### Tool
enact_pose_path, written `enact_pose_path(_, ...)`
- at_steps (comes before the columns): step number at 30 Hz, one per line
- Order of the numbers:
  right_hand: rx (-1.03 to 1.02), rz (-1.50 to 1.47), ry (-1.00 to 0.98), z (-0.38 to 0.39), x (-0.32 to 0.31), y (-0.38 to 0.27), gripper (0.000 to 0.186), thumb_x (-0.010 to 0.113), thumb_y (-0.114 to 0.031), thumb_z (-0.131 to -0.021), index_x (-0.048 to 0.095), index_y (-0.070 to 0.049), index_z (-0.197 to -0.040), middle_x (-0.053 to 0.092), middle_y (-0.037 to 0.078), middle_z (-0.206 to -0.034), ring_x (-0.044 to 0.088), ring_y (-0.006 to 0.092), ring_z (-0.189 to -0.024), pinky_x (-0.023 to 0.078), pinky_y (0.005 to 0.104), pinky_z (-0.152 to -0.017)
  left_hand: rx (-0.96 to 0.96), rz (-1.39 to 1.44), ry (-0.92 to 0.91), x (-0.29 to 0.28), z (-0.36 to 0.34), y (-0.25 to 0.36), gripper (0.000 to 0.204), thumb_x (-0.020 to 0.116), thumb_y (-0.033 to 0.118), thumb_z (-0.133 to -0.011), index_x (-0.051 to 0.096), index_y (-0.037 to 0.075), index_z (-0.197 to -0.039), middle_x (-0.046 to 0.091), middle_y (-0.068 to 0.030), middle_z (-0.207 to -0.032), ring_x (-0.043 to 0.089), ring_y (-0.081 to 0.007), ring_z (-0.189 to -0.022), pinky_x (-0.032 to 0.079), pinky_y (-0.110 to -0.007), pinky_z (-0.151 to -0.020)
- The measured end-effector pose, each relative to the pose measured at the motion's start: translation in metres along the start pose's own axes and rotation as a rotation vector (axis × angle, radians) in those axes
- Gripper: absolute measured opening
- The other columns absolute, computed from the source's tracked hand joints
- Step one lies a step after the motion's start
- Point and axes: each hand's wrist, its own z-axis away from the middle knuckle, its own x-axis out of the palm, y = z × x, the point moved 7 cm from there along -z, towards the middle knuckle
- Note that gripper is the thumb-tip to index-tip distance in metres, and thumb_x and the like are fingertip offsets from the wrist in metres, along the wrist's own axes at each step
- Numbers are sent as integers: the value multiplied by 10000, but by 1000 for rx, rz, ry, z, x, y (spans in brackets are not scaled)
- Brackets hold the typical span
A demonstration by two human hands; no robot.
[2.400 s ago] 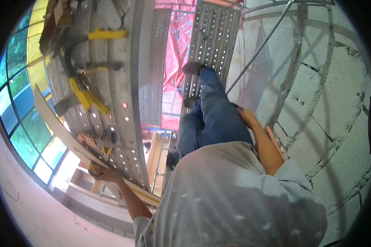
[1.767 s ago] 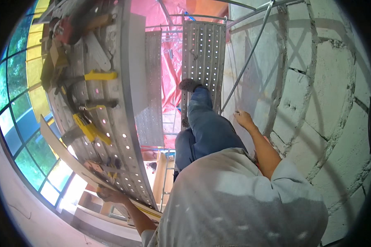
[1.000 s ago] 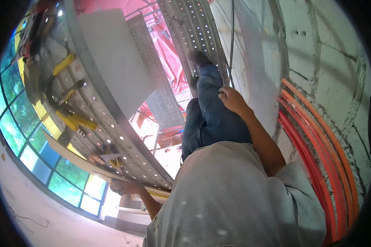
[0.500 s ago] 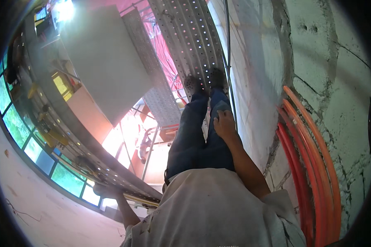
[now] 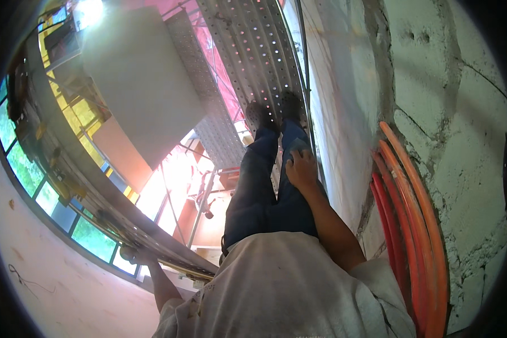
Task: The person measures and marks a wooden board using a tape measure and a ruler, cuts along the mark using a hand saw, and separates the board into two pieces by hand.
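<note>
My left hand (image 5: 134, 254) reaches out at the lower left to the lower end of a raised perforated metal plank (image 5: 152, 228). Its fingers look closed over the plank's edge, though they are small and partly dark. In front of my right thigh is my right hand (image 5: 302, 168), its fingers curled near the knee of my dark blue trousers (image 5: 253, 186). A small grey-blue patch shows just beyond those fingers; whether it is held or part of the cloth is unclear. My feet in dark clogs (image 5: 261, 115) stand on a perforated metal walkway (image 5: 248, 50).
Orange and red pipes (image 5: 408, 203) run down the rough block wall (image 5: 450, 112) at right. Translucent sheeting (image 5: 343, 107) and a thin metal pole (image 5: 304, 62) flank the walkway. Leftward lie a large grey board (image 5: 143, 84), scaffold tubes and a deep drop to a bright lower level.
The view has shifted slightly, so the wall and pipes sit a little further left. More yellow framework shows behind the grey board. Both hands keep nearly the same places.
</note>
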Motion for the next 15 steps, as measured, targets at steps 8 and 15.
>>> enact_pose_path(8, 23, 23, 26, 10, 9, 5, 382, 627, -273, -905, 675, -87, -1235, 587, 220, -1199, 584, 430, -1120, 503, 548, -949, -87, 52, 25, 10, 8, -30, 533, 690, 400, -946, 576, 3, -1283, 598, -163, -1228, 638, -316, -1106, 576, -434, -834)
enact_pose_path(15, 68, -42, -29, 6, 21, 12, 372, 623, -283, -913, 674, -128, -1247, 570, 209, -1270, 544, 441, -1215, 453, 573, -1020, -69, -195, -107, 19, 7, -27, 525, 699, 363, -969, 570, -18, -1306, 594, -162, -1266, 647, -309, -1123, 596, -408, -861)
